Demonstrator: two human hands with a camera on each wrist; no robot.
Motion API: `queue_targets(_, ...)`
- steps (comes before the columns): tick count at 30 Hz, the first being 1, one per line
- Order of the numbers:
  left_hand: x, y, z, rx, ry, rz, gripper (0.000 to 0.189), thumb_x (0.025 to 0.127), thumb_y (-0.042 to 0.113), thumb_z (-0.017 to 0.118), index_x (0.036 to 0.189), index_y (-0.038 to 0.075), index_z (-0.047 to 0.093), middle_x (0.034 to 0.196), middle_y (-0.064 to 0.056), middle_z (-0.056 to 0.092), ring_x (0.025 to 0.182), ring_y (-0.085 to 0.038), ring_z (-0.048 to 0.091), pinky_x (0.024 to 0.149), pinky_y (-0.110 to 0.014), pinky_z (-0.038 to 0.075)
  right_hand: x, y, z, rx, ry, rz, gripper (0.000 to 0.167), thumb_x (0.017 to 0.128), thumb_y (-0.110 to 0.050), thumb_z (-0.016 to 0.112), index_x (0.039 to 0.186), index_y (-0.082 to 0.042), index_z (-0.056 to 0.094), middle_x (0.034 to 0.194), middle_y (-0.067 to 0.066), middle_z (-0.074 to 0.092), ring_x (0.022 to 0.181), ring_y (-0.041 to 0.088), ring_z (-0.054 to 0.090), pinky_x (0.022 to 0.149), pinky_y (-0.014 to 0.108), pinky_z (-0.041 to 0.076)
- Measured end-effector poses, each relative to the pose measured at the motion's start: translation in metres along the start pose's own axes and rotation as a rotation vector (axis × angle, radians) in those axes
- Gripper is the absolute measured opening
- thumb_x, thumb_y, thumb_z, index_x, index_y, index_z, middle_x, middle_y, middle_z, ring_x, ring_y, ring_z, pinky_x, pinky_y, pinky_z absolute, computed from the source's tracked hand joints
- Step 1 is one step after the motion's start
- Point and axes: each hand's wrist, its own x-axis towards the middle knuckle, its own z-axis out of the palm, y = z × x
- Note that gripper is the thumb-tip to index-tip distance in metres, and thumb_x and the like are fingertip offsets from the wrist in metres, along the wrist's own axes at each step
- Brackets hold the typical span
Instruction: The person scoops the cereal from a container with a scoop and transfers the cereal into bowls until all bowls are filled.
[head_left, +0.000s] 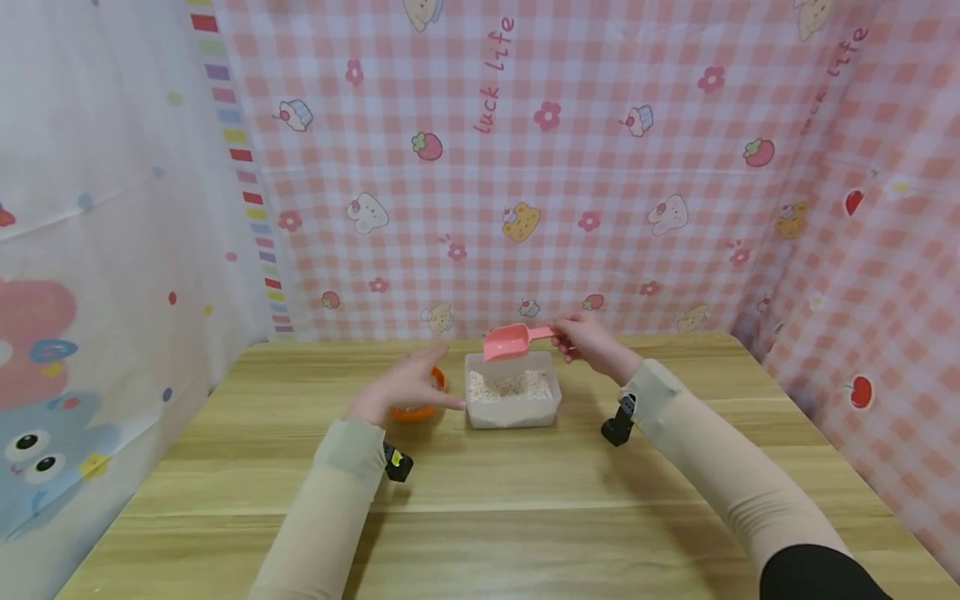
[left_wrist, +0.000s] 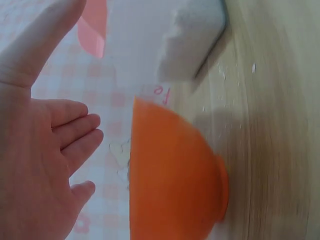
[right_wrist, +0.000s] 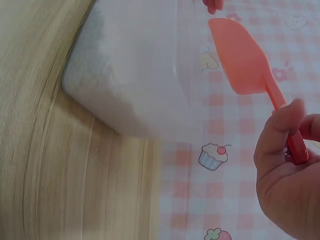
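Note:
My right hand (head_left: pixel 588 340) grips the handle of a pink scoop (head_left: pixel 507 342), held above the back of a translucent plastic tub (head_left: pixel 513 414). Pale grains (head_left: pixel 517 386) fill the lower part of that tub. In the right wrist view, thumb and fingers wrap the handle of the scoop (right_wrist: pixel 242 60). My left hand (head_left: pixel 408 385) hovers over an orange bowl (head_left: pixel 412 414), fingers spread and holding nothing. The left wrist view shows the bowl's side (left_wrist: pixel 172 175) just beside the palm (left_wrist: pixel 30 170). Some grain shows inside the bowl, partly hidden by the left hand.
Everything stands on a wood-grain table (head_left: pixel 480 517). A few stray grains (left_wrist: pixel 253 67) lie on the tabletop near the tub. A pink checked cloth (head_left: pixel 480 183) hangs behind the table and along its right side, with a white patterned cloth (head_left: pixel 127 208) at the left.

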Motion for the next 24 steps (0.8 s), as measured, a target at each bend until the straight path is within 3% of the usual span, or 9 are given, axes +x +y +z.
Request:
queue_targets(5, 0.006, 0.011, 0.003, 0.01, -0.027, -0.012, 0.112, 0.075, 0.057, 0.076, 0.155, 0.005, 0.018, 0.159, -0.012, 0.019, 0.145, -0.027, 0.018, 0.116, -0.052, 0.004, 0.001, 0.003, -0.005, -0.007, 0.0, -0.004, 0.028, 0.103, -0.014, 0.043, 0.109, 0.012, 0.053, 0.072, 0.006, 0.053, 0.056, 0.01, 0.045, 0.049, 0.02, 0.044)
queue_targets(15, 0.018, 0.018, 0.013, 0.018, -0.072, -0.028, 0.107, 0.079, 0.061, 0.069, 0.155, 0.007, 0.016, 0.16, -0.008, 0.015, 0.146, -0.023, 0.014, 0.117, -0.05, -0.002, 0.003, 0.008, -0.015, -0.006, 0.006, -0.019, 0.023, 0.102, -0.014, 0.044, 0.105, 0.006, 0.057, 0.07, 0.004, 0.053, 0.055, 0.01, 0.045, 0.047, 0.021, 0.045)
queue_targets(24, 0.032, 0.018, 0.027, 0.065, -0.053, 0.003, 0.109, 0.077, 0.064, 0.069, 0.155, 0.005, 0.019, 0.16, -0.01, 0.018, 0.146, -0.024, 0.015, 0.116, -0.054, 0.001, 0.003, 0.012, -0.023, -0.017, -0.017, -0.034, 0.024, 0.102, -0.015, 0.043, 0.105, 0.006, 0.056, 0.069, 0.003, 0.053, 0.053, 0.01, 0.045, 0.047, 0.021, 0.044)
